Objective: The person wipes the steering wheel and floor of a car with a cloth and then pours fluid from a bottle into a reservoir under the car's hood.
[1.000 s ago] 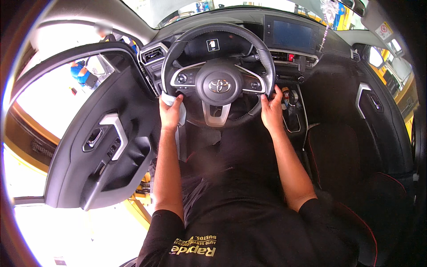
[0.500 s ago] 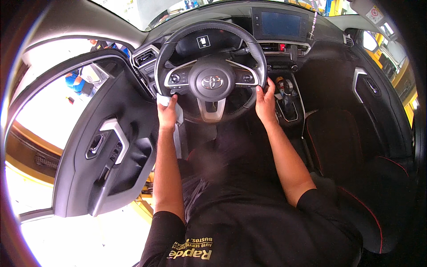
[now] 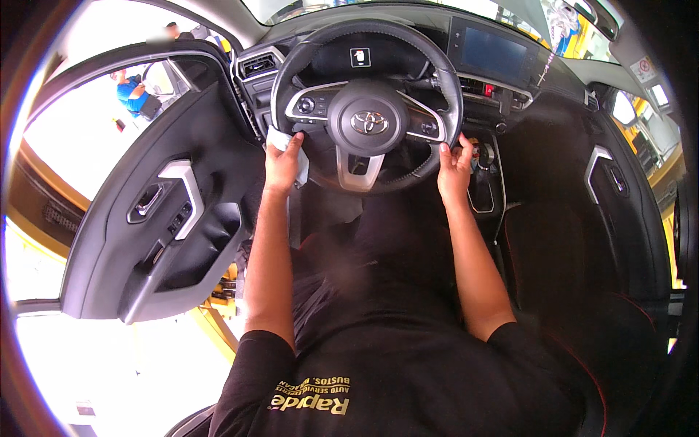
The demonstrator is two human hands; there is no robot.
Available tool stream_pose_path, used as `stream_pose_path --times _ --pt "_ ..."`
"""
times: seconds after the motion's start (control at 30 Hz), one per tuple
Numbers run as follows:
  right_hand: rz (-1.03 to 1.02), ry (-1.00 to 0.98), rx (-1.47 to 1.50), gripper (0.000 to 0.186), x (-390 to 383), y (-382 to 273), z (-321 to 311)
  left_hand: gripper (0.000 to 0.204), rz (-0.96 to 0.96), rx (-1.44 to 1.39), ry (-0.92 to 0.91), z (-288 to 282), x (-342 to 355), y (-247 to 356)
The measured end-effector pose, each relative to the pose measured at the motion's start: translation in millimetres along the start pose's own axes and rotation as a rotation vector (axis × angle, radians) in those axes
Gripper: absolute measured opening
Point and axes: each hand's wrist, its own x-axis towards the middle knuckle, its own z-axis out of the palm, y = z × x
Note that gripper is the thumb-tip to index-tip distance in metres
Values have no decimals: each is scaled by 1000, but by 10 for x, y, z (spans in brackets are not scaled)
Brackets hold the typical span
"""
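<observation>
Steering wheel (image 3: 368, 120) stands before the person's body, against the dashboard (image 3: 429, 22) side. From my distant seat, I see the left hand (image 3: 280, 166) closed on one pale cloth (image 3: 302, 171) at the lower left rim, and the right hand (image 3: 455, 173) gripping the lower right rim. The cloth could slide and loosen that hold, I judge; the right hand could press spoke buttons (image 3: 429, 127), being so near. I count one wheel, two hands

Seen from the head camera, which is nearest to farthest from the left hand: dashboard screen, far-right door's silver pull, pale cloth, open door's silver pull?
1. Pale cloth: in the left hand.
2. Open door's silver pull: left.
3. Dashboard screen: ahead, right.
4. Far-right door's silver pull: farthest right.
</observation>
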Motion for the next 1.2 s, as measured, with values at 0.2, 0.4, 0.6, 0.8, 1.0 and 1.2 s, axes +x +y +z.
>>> stream_pose_path --times 0.2,0.4,0.6,0.8,1.0,1.2 --pt "-28 11 54 46 -12 6 -12 34 -68 28 3 9 5 36" --pt "-67 45 -17 50 -51 55 30 43 -106 -26 3 11 -15 3" --pt "-90 29 -12 48 -60 -2 48 41 -93 53 -40 -33 -7 33" --pt "-81 51 -121 53 -55 -12 64 39 -67 49 -33 -56 21 32" --pt "-25 62 59 50 1 105 27 35 -87 -48 -92 -15 -5 116" --pt "44 23 52 49 -2 23 -22 46 -174 57 -57 -19 -35 180"
